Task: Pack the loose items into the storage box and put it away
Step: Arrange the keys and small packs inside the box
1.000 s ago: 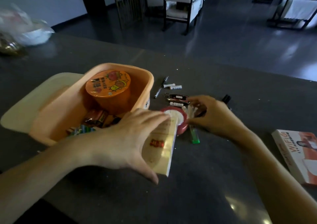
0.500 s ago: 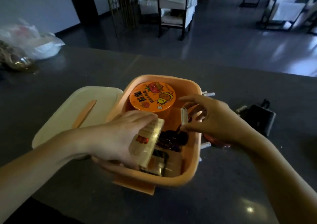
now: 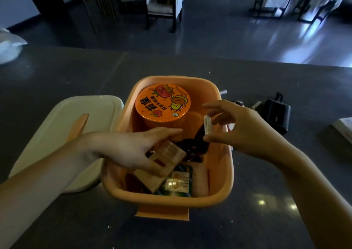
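Lowering into storage box (image 3: pixel 224 184): left hand (image 3: pixel 122 151) grips tan carton (image 3: pixel 162 165); right hand (image 3: pixel 245 130) pinches small stick (image 3: pixel 207 125). Risk: tilted carton wedges on instant-noodle cup (image 3: pixel 162 104), blocking lid (image 3: pixel 62 134).

The scene is dim and underexposed, with a cool blue-grey cast. Daylight enters from the far right and lies in pale streaks on the glossy floor (image 3: pixel 297 45). 2 small glare spots shine on the dark counter (image 3: pixel 274 205) near the bottom right. The inside of the orange box (image 3: pixel 224 172) sits in deep shadow, so its contents are hard to read. Wide-angle distortion bends the counter's far edge, and the corners look soft and smeared.
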Tool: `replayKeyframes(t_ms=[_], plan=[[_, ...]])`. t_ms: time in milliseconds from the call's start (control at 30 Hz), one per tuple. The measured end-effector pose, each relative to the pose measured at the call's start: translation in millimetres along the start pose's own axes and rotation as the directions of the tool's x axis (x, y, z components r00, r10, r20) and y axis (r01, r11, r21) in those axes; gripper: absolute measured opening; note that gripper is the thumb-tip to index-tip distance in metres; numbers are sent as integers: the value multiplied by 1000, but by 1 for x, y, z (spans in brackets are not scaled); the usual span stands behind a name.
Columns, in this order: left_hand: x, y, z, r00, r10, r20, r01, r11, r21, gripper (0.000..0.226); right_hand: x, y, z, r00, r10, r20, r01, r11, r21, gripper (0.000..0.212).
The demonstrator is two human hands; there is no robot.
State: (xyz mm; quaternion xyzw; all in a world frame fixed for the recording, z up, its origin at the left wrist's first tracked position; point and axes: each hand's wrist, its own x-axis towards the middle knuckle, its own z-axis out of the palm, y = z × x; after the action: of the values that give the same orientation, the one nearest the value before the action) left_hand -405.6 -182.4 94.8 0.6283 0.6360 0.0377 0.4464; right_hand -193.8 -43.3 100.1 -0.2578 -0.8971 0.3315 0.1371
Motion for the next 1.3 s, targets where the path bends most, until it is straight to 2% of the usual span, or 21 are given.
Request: replayKeyframes(t_ms=[67,167,267,367,467,600,667,767,1033,1200,1300], plan=[[7,-1,5,994,-95,-58,94,995,-14,88,0,0,0,1000,-4,2,4,1000,-10,62],[16,-3,19,989,-130,-63,132,991,16,94,1,0,0,1000,-8,12,8,1000,-19,60],[19,-4,23,994,-105,23,104,993,48,94,0,-1,-1,1000,-12,25,13,1000,-24,62],[15,-4,23,995,-63,76,61,998,34,77,-2,-2,-1,999,-1,52,4,999,-52,64],[11,-5,25,999,-48,15,47,999,23,62,-4,-5,3,997,4,83,10,988,-157,66],[7,-3,28,998,-59,-4,59,997,56,58,-10,-7,15,980,-72,187,127,945,-302,63],[5,-4,30,997,-70,-22,72,993,97,63,-13,-7,24,966,-65,249,144,938,-314,60],[5,-9,31,994,-73,-82,86,982,171,72,-16,-5,30,962,-41,269,126,943,-308,61],[11,-8,29,989,18,-147,-11,999,51,60,-18,-5,32,924,52,380,84,939,-334,68],[10,-6,30,990,45,-136,-34,996,83,58,-20,-10,30,936,38,350,73,952,-299,57],[12,-7,29,992,38,-122,-23,991,128,56,-24,-12,21,979,15,202,23,983,-183,46]])
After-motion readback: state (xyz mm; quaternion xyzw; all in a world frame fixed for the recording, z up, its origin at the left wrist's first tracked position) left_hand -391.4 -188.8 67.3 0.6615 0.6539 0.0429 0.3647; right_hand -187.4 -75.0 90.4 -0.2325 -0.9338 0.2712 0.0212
